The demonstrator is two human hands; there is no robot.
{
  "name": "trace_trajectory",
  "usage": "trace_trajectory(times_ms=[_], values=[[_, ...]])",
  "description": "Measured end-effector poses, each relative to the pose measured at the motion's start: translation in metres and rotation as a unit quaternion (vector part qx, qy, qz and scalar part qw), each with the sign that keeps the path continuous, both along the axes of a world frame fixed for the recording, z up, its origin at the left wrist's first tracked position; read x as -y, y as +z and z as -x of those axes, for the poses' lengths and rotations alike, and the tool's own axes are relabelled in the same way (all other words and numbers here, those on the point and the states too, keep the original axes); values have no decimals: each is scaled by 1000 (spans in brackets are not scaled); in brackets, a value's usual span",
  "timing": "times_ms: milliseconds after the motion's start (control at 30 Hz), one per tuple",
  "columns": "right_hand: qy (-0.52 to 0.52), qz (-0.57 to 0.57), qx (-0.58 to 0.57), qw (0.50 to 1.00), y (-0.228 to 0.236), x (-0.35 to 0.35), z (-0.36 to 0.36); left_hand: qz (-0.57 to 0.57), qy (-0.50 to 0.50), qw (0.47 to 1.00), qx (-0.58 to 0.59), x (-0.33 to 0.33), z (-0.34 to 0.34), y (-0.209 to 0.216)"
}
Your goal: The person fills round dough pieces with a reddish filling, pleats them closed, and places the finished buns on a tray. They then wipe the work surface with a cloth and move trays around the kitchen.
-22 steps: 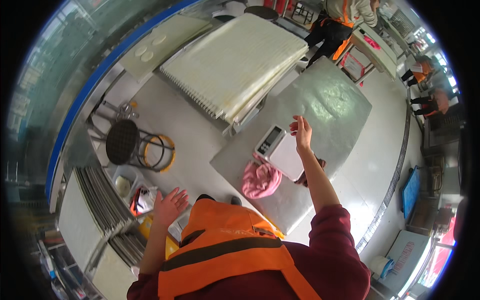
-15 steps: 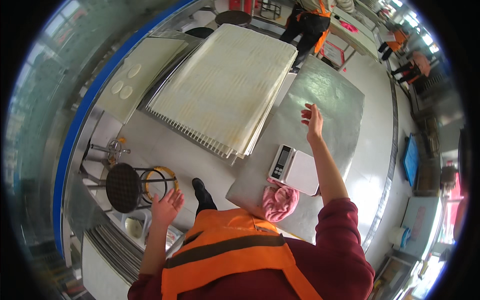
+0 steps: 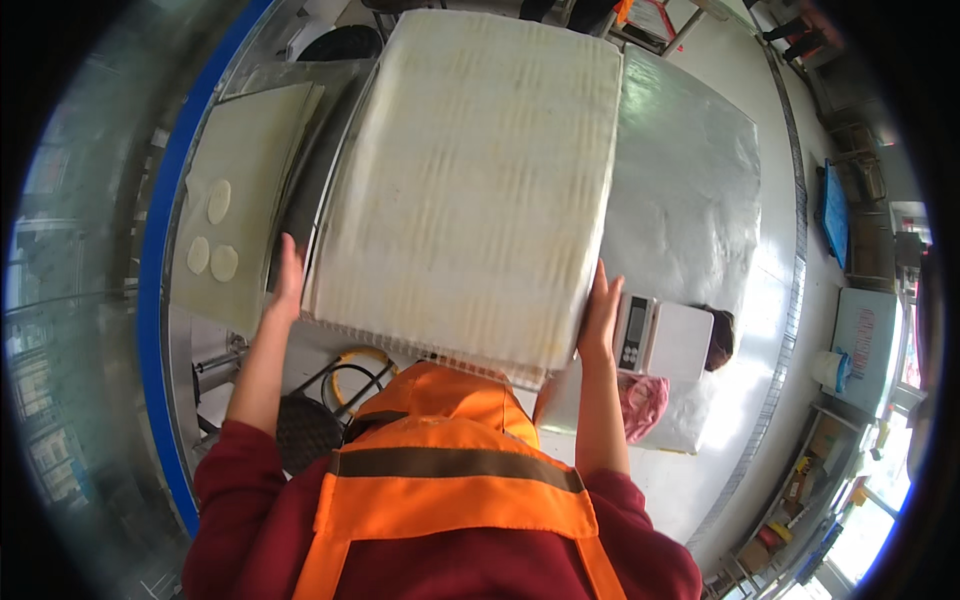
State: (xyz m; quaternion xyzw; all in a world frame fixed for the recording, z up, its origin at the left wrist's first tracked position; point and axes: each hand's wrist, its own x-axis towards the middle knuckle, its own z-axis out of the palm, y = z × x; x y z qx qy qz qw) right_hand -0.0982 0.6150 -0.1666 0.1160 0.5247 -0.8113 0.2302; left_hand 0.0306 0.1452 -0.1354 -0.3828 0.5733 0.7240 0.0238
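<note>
A tall stack of large, pale cloth-covered sheets [image 3: 470,190] lies right in front of me, with slatted edges showing along its near side. My left hand [image 3: 288,278] is against the stack's left edge, fingers stretched out along it. On the opposite side, my right hand [image 3: 600,312] rests along the right edge near the front corner, its fingers also straight. The undersides of the sheets are hidden. Just right of my right hand is a white digital scale [image 3: 675,340], and a pink cloth [image 3: 642,405] lies below it.
The scale stands on a metal-topped table [image 3: 690,180]. At left, a pale board [image 3: 245,150] carries three round dough pieces [image 3: 218,202]. A dark round stool [image 3: 305,432] is low on the left. Another person's legs [image 3: 590,15] show at the far edge.
I have moved closer to the stack. Both hands, formerly apart from it in the air, have come to its left and right edges. A dark object now shows beside the scale.
</note>
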Motion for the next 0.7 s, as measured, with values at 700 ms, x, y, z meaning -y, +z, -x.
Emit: trace_trajectory(times_ms=[700], values=[[225, -648, -386, 617, 91, 194, -26, 637, -485, 579, -154, -48, 106, 53]])
